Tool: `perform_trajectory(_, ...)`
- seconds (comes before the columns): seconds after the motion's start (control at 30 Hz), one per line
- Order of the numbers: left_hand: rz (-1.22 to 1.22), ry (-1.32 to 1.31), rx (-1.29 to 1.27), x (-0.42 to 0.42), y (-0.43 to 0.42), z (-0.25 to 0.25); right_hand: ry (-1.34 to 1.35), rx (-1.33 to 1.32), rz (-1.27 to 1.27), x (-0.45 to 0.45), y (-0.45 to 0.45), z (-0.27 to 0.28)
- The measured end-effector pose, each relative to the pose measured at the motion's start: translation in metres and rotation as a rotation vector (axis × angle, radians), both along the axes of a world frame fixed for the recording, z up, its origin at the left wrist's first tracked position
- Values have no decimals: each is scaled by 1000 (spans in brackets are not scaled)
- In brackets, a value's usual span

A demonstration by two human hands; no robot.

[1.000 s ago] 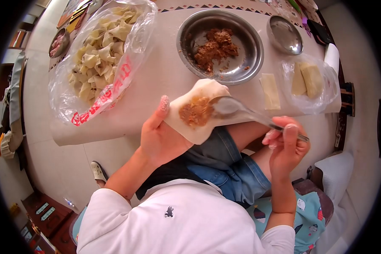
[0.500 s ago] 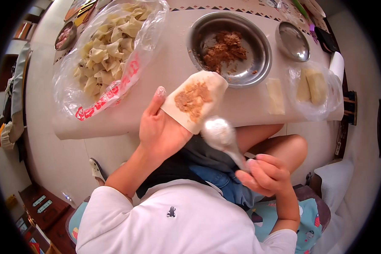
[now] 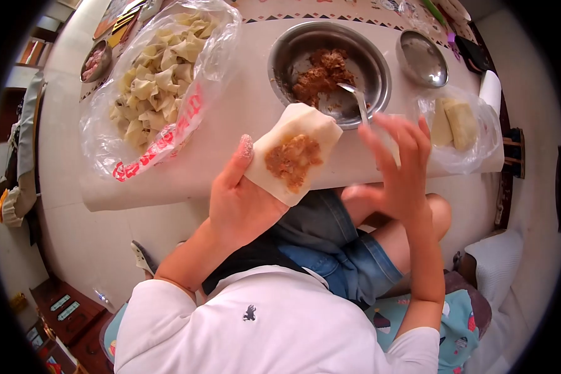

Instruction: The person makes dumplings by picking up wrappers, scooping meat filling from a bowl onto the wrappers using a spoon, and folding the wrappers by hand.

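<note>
- On the table [image 3: 255, 106], the mixing bowl [image 3: 375, 62] stood ahead of me, filling [image 3: 324, 71] inside, the spoon [image 3: 358, 100] across its near rim.
- To its left lay the bag [image 3: 224, 59] of dumplings [image 3: 162, 81]; beyond that, a second bowl [image 3: 106, 67].
- To its right, a bagged stack [image 3: 461, 121] lay before a dish [image 3: 422, 58].
- The wrapper [image 3: 302, 118], filling on it, rested on my left hand [image 3: 246, 206].
- My right hand [image 3: 397, 171] was right of it, near the spoon.
</note>
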State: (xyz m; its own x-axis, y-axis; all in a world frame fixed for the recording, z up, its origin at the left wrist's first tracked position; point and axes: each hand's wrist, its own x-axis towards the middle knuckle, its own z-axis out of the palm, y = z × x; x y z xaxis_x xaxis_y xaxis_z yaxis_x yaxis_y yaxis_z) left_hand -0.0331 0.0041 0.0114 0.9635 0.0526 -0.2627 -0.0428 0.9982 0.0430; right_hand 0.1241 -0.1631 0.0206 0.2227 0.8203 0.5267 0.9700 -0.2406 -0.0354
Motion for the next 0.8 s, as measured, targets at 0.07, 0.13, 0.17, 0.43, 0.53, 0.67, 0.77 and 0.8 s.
perform_trajectory(0.07,-50,31,66,7,-8,10,-24,148,159,-16,-6,3)
perform_trajectory(0.13,-112,37,100,16,-16,19,-54,206,248,-24,-1,0)
perform_trajectory(0.17,-137,38,120,18,-19,21,-41,218,267,-25,-1,0)
perform_trajectory(0.43,-166,-34,211,15,-22,21,403,241,-1,-19,14,21)
perform_trajectory(0.53,-200,-70,184,16,-21,21,432,255,35,-18,14,28)
perform_trajectory(0.67,-220,-99,169,14,-17,17,49,197,219,-12,2,15)
perform_trajectory(0.77,-208,-126,164,14,-19,13,55,184,131,-15,-1,16)
perform_trajectory(0.8,-195,-144,166,13,-20,11,164,203,101,-15,0,21)
